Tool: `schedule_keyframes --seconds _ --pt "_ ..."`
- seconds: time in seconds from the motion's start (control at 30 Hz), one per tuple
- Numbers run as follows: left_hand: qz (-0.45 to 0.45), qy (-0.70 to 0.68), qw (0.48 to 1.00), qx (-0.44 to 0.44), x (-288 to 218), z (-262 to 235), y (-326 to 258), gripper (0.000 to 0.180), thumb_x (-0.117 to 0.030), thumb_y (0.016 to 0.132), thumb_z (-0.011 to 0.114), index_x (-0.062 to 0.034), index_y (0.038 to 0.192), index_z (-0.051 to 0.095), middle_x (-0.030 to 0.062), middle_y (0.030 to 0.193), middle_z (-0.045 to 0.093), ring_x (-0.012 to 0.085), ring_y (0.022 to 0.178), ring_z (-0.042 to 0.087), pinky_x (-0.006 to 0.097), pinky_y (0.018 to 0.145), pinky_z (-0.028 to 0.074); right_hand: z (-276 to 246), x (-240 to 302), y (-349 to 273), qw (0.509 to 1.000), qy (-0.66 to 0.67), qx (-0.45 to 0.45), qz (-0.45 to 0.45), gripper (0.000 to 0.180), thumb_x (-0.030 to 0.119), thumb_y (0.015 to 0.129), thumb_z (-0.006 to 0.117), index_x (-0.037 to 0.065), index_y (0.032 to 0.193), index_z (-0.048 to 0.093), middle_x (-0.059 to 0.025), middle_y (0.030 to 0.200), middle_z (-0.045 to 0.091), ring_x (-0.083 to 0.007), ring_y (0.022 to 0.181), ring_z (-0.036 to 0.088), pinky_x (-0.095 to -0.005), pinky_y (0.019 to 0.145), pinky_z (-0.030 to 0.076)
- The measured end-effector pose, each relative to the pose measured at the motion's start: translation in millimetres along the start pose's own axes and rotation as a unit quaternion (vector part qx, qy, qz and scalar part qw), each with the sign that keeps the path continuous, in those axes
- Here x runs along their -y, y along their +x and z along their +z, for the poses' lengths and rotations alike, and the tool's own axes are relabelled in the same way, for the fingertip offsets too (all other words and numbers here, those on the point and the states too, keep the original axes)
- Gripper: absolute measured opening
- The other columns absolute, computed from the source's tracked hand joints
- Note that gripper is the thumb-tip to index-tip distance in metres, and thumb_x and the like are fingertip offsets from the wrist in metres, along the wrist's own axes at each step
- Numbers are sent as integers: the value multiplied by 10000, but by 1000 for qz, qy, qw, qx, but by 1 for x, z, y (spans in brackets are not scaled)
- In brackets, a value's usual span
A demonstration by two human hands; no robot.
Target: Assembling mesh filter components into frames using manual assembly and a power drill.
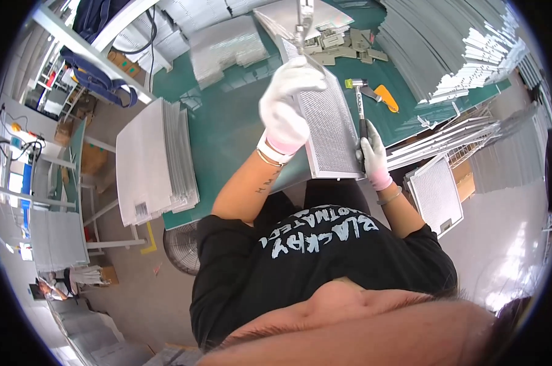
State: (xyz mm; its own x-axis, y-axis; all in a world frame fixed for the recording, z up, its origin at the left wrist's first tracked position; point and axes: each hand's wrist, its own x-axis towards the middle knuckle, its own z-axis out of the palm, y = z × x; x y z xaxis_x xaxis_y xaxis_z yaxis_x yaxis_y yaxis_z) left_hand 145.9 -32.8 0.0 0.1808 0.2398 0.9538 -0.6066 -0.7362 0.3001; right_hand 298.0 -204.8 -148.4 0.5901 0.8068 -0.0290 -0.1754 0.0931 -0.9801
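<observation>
My left hand [285,113], in a white glove, grips the upper left edge of a rectangular metal mesh filter panel [332,137]. The panel is tilted over the green table [227,128]. At the panel's right edge my gloved right hand [373,160] is closed on the black handle of a hammer [359,104]. The hammer's head points away from me, just past the panel's far corner. A thin metal strip [303,21] rises from the panel's top end.
A stack of grey panels [154,161] overhangs the table's left end. More stacks lie at the back [227,46] and at the right [453,49]. Small metal pieces [343,46] and a yellow knife [387,97] lie near the hammer. Another mesh panel [436,194] rests lower right; a fan [181,247] stands on the floor.
</observation>
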Motion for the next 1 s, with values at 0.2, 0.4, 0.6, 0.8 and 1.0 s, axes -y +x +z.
schedule_keyframes --seconds 0.2,0.4,0.6,0.8,1.0 --pt "31 118 985 119 -12 53 -6 575 -565 921 421 -48 803 643 70 710 570 240 807 582 384 810 498 12 -14 -1 994 -18 90 -51 540 36 967 457 -3 1481 295 -38 943 579 -66 726 545 -190 679 475" --pt "144 382 894 187 -32 10 15 257 -331 578 666 -134 705 563 34 626 499 260 608 516 428 663 437 1 -5 -2 992 40 113 -23 558 54 975 477 -2 1490 270 -39 940 563 -56 708 501 -191 637 443" --pt "77 538 818 188 -16 -44 3 389 -395 668 765 -89 832 590 53 704 490 263 707 509 459 810 416 -61 102 -5 979 -91 183 -28 597 1 924 525 20 1483 316 -55 963 568 -70 664 464 -202 617 419" --pt "25 524 840 138 -36 -1 3 618 -378 608 815 -47 1081 596 46 732 522 249 697 513 444 802 410 -53 236 -14 804 -406 238 -365 537 74 895 617 -13 1399 456 -138 1016 655 -192 766 606 -312 738 494" --pt "-18 525 850 30 -30 10 -7 724 -294 609 808 -10 1216 532 49 726 489 254 684 502 431 785 396 -41 239 -33 744 -425 201 -475 576 109 930 564 -22 1452 358 -133 908 613 -213 681 601 -334 656 501"
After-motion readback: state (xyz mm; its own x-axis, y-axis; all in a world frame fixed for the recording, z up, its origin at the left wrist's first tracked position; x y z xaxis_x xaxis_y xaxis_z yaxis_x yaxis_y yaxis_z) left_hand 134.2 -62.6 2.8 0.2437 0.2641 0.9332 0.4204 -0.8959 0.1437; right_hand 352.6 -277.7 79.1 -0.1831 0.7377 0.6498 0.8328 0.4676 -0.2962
